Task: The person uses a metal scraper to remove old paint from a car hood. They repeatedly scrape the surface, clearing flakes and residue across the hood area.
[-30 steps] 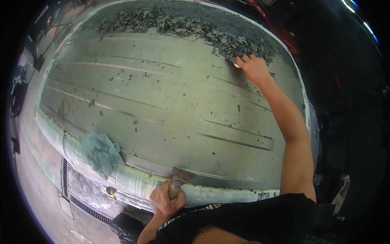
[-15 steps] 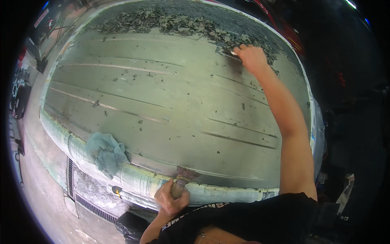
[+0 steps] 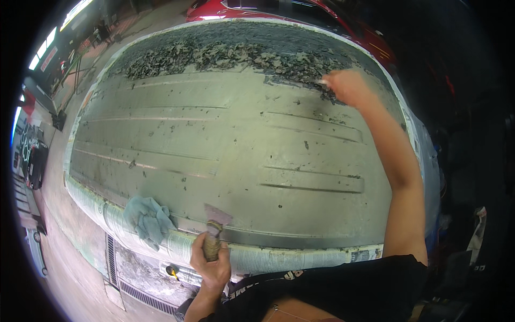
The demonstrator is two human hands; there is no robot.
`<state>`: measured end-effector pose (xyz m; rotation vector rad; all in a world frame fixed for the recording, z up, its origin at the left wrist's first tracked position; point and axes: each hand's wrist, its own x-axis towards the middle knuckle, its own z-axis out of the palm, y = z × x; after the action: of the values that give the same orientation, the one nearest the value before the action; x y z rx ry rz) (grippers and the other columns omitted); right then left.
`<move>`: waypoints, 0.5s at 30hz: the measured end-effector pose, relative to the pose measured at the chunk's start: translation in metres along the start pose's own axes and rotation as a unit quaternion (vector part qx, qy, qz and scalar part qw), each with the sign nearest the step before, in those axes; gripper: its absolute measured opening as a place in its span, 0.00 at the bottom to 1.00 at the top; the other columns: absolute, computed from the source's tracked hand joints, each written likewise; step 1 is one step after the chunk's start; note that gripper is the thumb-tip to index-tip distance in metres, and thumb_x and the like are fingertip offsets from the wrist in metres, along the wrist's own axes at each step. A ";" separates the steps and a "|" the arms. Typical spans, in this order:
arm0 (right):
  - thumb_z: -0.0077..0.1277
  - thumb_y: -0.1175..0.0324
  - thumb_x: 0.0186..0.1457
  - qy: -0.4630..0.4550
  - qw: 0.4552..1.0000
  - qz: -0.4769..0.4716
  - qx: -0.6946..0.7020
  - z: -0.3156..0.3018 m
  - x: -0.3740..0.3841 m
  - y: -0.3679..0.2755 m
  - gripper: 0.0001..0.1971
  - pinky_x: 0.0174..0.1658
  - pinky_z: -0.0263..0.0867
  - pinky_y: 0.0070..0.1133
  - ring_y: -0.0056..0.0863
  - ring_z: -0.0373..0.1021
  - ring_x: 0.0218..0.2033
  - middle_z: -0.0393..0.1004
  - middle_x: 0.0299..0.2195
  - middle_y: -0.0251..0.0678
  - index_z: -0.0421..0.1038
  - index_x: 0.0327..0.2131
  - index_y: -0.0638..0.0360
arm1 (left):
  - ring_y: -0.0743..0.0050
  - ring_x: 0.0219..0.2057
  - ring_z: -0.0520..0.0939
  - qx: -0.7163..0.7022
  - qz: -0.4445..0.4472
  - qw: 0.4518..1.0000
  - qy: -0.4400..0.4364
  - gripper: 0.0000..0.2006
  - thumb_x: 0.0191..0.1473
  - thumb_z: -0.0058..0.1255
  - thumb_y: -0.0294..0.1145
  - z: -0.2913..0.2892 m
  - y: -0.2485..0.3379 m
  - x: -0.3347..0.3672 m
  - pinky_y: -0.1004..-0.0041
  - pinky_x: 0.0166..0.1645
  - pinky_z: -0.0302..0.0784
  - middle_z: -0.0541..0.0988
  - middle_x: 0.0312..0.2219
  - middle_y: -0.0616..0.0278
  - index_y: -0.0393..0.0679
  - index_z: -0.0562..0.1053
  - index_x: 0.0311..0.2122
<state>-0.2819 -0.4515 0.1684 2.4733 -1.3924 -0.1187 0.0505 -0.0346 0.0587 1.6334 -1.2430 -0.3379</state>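
Note:
My left hand (image 3: 210,265) is closed round the worn handle of a putty knife (image 3: 216,218), its wide blade pointing away over the near edge of a vehicle roof (image 3: 225,145). Stretched to the far right, my right hand (image 3: 351,88) is closed on a pale-tipped tool (image 3: 323,81); motion blur hides its kind. Beside that hand lies a band of loose, dark peeled paint flakes (image 3: 214,56), heaped across the far part of the roof. The bare grey-green metal nearer me has raised ribs and scattered crumbs.
A crumpled blue-green cloth (image 3: 148,221) lies on the near left edge. Newspaper masking (image 3: 257,263) lines the roof's near side. Beyond the far edge stands a red car (image 3: 268,9); a floor drain grate (image 3: 145,296) runs below left.
My right hand has shifted slightly right and down in the picture. My left hand and putty knife have moved left, with the blade raised. The whole view has tilted toward the far side.

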 end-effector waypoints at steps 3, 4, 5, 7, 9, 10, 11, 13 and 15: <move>0.53 0.73 0.55 0.037 0.996 -0.062 -0.057 0.024 -0.012 -0.008 0.15 0.40 0.75 0.33 0.38 0.77 0.41 0.78 0.38 0.34 0.77 0.46 0.44 | 0.61 0.31 0.79 0.008 -0.034 0.999 0.018 0.20 0.49 0.57 0.19 -0.004 -0.005 0.012 0.66 0.39 0.77 0.78 0.34 0.46 0.28 0.70 0.49; 0.53 0.74 0.54 0.039 0.996 -0.057 -0.057 0.031 -0.011 -0.011 0.16 0.40 0.75 0.32 0.37 0.77 0.41 0.78 0.38 0.33 0.77 0.46 0.44 | 0.61 0.31 0.78 0.019 -0.035 0.999 0.021 0.20 0.49 0.56 0.19 -0.004 -0.007 0.012 0.66 0.38 0.76 0.78 0.34 0.46 0.28 0.70 0.49; 0.53 0.75 0.53 0.042 0.996 -0.053 -0.058 0.036 -0.008 -0.014 0.16 0.40 0.75 0.31 0.37 0.77 0.42 0.77 0.39 0.32 0.77 0.45 0.44 | 0.62 0.30 0.78 0.031 -0.036 0.999 0.024 0.20 0.49 0.56 0.18 -0.003 -0.008 0.012 0.67 0.38 0.76 0.78 0.33 0.47 0.28 0.70 0.49; 0.53 0.75 0.54 0.047 0.996 -0.039 -0.063 0.044 0.002 -0.015 0.16 0.39 0.75 0.32 0.37 0.77 0.41 0.78 0.38 0.33 0.76 0.45 0.45 | 0.62 0.30 0.78 0.049 -0.039 0.998 0.031 0.20 0.50 0.55 0.18 -0.005 -0.013 0.010 0.67 0.38 0.76 0.78 0.33 0.47 0.28 0.69 0.49; 0.54 0.75 0.52 0.057 0.996 -0.032 -0.055 0.056 0.019 -0.016 0.15 0.39 0.75 0.32 0.37 0.78 0.40 0.78 0.37 0.33 0.76 0.44 0.47 | 0.62 0.30 0.78 0.061 -0.044 0.996 0.043 0.19 0.50 0.54 0.17 -0.008 -0.017 0.003 0.67 0.38 0.76 0.78 0.34 0.47 0.28 0.69 0.49; 0.55 0.75 0.51 0.068 0.996 -0.030 -0.049 0.058 0.028 -0.014 0.14 0.38 0.74 0.32 0.36 0.77 0.40 0.78 0.36 0.33 0.75 0.42 0.48 | 0.62 0.31 0.78 0.058 -0.045 0.996 0.052 0.19 0.50 0.54 0.18 -0.007 -0.019 0.001 0.67 0.38 0.76 0.78 0.34 0.47 0.28 0.69 0.49; 0.55 0.76 0.50 0.079 0.996 -0.029 -0.042 0.061 0.037 -0.012 0.13 0.38 0.74 0.32 0.36 0.77 0.40 0.77 0.36 0.33 0.74 0.41 0.50 | 0.62 0.31 0.78 0.057 -0.045 0.995 0.062 0.19 0.50 0.54 0.18 -0.006 -0.020 -0.002 0.67 0.39 0.76 0.78 0.35 0.46 0.28 0.69 0.49; 0.56 0.72 0.52 0.053 0.996 -0.024 -0.066 0.048 0.057 -0.008 0.13 0.39 0.74 0.33 0.37 0.78 0.40 0.78 0.37 0.34 0.75 0.42 0.49 | 0.61 0.32 0.78 0.063 -0.031 0.994 0.077 0.19 0.50 0.54 0.18 -0.006 -0.020 -0.003 0.66 0.39 0.75 0.77 0.35 0.46 0.28 0.69 0.49; 0.57 0.70 0.53 0.062 0.995 -0.013 -0.077 0.042 0.078 0.009 0.12 0.40 0.74 0.35 0.38 0.78 0.40 0.79 0.38 0.34 0.76 0.43 0.48 | 0.58 0.33 0.78 0.079 -0.002 0.994 0.077 0.19 0.50 0.55 0.18 -0.008 -0.016 0.005 0.65 0.39 0.75 0.77 0.35 0.46 0.28 0.70 0.49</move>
<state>-0.2573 -0.5308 0.1369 2.3313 -1.2517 -0.0745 0.0677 -0.0354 0.0507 1.7613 -1.1732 -0.1161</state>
